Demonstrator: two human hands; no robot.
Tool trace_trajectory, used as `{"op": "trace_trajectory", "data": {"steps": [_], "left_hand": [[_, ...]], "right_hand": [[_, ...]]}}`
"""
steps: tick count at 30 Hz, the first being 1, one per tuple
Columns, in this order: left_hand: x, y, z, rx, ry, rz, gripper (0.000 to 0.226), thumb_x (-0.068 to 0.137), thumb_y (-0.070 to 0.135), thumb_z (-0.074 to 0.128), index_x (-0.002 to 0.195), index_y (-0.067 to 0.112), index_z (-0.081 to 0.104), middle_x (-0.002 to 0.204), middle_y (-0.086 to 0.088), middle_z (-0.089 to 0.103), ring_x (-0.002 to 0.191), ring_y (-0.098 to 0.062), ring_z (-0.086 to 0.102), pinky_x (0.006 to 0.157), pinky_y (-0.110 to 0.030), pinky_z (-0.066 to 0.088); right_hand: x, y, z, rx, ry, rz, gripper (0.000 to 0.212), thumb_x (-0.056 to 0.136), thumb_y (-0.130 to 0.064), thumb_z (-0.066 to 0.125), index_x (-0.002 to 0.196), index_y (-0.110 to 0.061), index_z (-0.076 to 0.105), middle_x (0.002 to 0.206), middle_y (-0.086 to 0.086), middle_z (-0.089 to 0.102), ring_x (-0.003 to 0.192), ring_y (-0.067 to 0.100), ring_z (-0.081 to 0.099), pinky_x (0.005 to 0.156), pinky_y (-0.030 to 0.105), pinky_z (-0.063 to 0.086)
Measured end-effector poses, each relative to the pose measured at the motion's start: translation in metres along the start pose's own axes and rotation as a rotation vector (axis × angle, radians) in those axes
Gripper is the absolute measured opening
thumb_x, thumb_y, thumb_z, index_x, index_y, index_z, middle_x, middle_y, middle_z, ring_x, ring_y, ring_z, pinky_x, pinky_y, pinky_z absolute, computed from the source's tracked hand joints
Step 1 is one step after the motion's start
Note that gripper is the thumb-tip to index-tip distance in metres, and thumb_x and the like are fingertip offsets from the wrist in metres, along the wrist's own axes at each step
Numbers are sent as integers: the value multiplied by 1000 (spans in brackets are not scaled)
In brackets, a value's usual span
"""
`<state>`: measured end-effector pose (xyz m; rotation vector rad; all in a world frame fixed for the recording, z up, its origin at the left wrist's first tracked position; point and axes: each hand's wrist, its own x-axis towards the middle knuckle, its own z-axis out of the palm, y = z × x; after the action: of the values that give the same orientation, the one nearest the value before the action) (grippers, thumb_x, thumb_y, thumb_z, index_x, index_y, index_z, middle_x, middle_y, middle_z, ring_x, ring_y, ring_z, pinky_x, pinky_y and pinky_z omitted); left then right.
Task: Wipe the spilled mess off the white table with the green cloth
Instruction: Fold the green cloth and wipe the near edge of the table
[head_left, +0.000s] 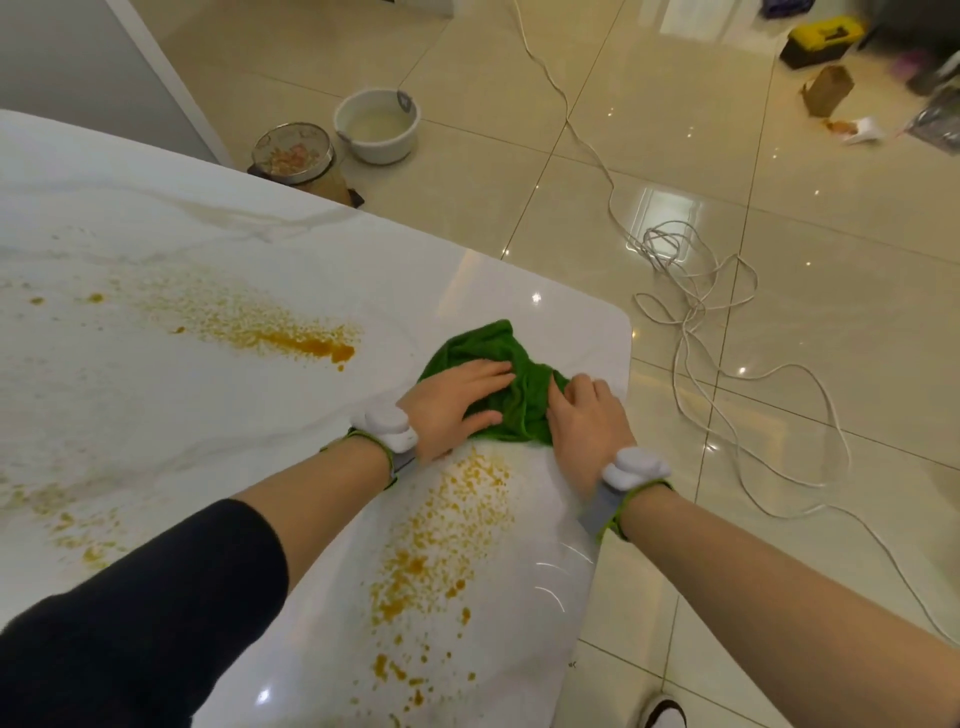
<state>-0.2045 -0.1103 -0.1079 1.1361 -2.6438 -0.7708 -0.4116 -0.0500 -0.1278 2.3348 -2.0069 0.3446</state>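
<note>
Left hand (452, 405) flat, fingers straight, pressing cloth (498, 358). Right hand (587, 421) fingers bent into cloth's right edge, bunching it. Cloth crumpled at table (208, 415) corner. Near spill (436, 540) starts just below cloth and runs toward me between forearms. Far spill (291, 338) lies left of cloth, left hand nearer.

On table (156, 415) rt corner: cloth (483, 345), spill (441, 545) left & nearer.

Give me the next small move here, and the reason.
Probably drag the cloth toward yourself through the orange spill. The left hand presses it, the right hand grips it, and that spill starts just at its near edge.
</note>
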Motion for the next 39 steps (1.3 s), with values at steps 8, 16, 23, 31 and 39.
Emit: {"op": "trace_trajectory", "data": {"steps": [8, 16, 23, 31, 39], "left_hand": [[22, 10, 8, -29, 16, -59, 53, 94, 26, 52, 142, 14, 32, 151, -2, 28, 141, -17, 20, 111, -19, 8], [-13, 6, 14, 13, -26, 122, 50, 92, 26, 51, 137, 7, 40, 146, -11, 37, 137, -24, 27, 113, -22, 8], [5, 20, 23, 22, -57, -1, 54, 94, 22, 49, 141, 5, 30, 151, -15, 25, 141, -31, 19, 114, -30, 6], [-47, 39, 26, 12, -61, 27, 52, 94, 25, 50, 142, 14, 32, 152, -3, 27, 140, -19, 19, 113, -19, 3], [-66, 64, 42, -26, 50, -102, 53, 95, 22, 50, 143, 13, 30, 153, -5, 22, 142, -19, 16, 107, -13, -2]], "right_hand": [[35, -10, -2, -1, -114, 167, 27, 75, -1, 61, 102, 2, 60, 83, 22, 52, 70, 37, 51, 52, 37, 34], [-13, -7, -9, 131, -63, -28, 16, 72, 2, 68, 78, -4, 54, 73, 16, 46, 62, 31, 44, 49, 37, 36], [1, -12, -8, 43, 9, 93, 15, 67, -2, 69, 78, -1, 60, 71, 20, 50, 59, 35, 49, 48, 34, 36], [-59, -10, -14, 119, -23, -83, 8, 80, -11, 57, 80, -4, 56, 75, 15, 47, 63, 32, 46, 49, 33, 30], [-72, -30, -13, 65, 60, 13, 16, 67, -8, 73, 72, -4, 58, 73, 18, 51, 62, 34, 49, 51, 31, 25]]}}
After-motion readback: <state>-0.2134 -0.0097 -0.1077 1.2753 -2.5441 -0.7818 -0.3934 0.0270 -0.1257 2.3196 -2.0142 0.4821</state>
